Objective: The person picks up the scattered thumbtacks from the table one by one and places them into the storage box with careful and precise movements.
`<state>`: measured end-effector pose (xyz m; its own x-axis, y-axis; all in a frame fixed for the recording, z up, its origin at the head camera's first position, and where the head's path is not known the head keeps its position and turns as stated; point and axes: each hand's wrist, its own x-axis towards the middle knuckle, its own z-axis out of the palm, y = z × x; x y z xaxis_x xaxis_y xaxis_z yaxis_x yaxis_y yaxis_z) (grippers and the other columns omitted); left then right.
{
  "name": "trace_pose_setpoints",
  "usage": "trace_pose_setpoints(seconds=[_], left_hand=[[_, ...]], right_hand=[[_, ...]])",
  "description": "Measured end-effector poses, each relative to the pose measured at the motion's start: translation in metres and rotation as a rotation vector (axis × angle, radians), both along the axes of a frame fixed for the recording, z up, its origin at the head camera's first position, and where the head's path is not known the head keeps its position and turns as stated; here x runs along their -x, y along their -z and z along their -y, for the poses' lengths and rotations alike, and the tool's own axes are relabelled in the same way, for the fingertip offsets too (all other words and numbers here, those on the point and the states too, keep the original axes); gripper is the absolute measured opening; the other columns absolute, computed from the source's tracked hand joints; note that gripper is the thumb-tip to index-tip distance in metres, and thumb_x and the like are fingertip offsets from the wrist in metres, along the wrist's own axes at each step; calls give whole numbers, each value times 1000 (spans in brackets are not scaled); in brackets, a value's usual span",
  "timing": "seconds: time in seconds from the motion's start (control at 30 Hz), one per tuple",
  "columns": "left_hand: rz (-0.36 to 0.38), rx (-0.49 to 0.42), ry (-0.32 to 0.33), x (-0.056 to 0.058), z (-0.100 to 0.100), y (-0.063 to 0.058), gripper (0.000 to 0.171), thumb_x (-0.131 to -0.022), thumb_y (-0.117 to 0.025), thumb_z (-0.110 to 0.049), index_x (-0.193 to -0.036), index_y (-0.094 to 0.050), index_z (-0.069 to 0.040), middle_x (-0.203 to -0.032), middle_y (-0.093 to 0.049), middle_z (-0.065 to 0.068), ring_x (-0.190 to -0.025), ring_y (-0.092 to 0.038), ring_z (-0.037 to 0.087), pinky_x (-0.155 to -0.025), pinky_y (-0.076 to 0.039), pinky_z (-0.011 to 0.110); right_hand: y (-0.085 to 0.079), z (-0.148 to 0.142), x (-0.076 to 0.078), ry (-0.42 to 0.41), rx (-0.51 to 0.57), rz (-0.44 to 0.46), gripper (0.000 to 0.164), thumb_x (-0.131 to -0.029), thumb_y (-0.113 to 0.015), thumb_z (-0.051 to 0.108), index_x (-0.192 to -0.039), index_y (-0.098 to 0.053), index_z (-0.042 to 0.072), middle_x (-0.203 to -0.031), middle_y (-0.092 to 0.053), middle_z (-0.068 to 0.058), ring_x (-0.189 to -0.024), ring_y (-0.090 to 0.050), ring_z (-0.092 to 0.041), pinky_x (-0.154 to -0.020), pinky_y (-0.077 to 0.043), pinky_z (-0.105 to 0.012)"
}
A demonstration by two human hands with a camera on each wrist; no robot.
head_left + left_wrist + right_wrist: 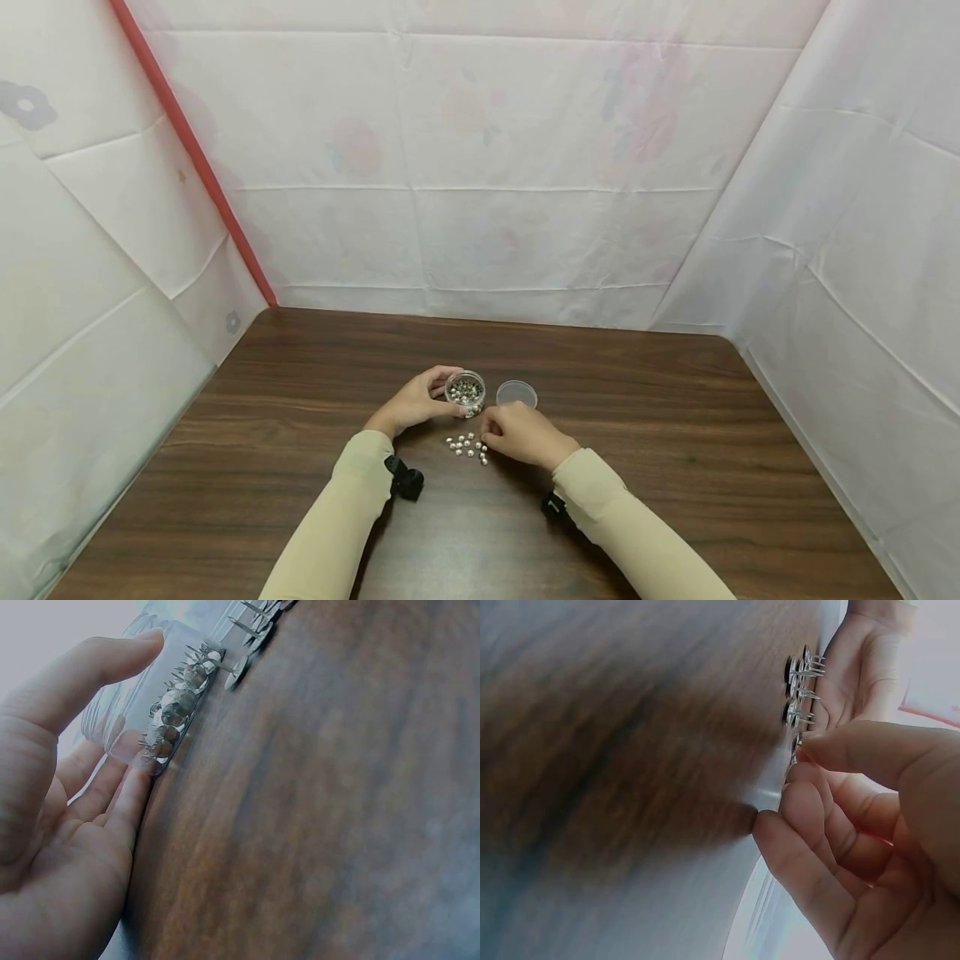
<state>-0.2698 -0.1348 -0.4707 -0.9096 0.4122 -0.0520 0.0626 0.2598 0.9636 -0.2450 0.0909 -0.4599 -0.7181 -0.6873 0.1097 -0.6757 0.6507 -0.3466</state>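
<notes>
A clear round plastic jar [466, 393] stands on the table with silver thumbtacks [177, 706] inside. My left hand [417, 402] grips it from the left, thumb along the near side and fingers behind. Several loose thumbtacks [467, 444] lie in front of the jar, points up in the right wrist view. At the right edge of this group, my right hand [527, 435] has its thumb and index finger pinched at one thumbtack [796, 747], which they partly hide. Its other fingers curl down close to the tabletop.
The jar's clear round lid [517, 393] lies right of the jar, just beyond the right hand. The dark wood table [315, 358] is bounded by white patterned cloth [480, 233] at the back and sides. A black camera [407, 480] sits on the left wrist.
</notes>
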Motion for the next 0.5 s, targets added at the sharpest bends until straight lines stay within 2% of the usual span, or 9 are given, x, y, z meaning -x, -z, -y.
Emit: trace_pose_setpoints(seconds=[0.5], left_hand=[[-14, 11, 6, -1, 0, -1, 71, -75, -79, -17, -137, -44, -10, -135, -48, 16, -128, -37, 29, -106, -35, 51]], right_hand=[[1, -3, 4, 2, 74, 65, 6, -85, -65, 17, -79, -63, 19, -65, -57, 11, -56, -49, 0, -52, -45, -20]])
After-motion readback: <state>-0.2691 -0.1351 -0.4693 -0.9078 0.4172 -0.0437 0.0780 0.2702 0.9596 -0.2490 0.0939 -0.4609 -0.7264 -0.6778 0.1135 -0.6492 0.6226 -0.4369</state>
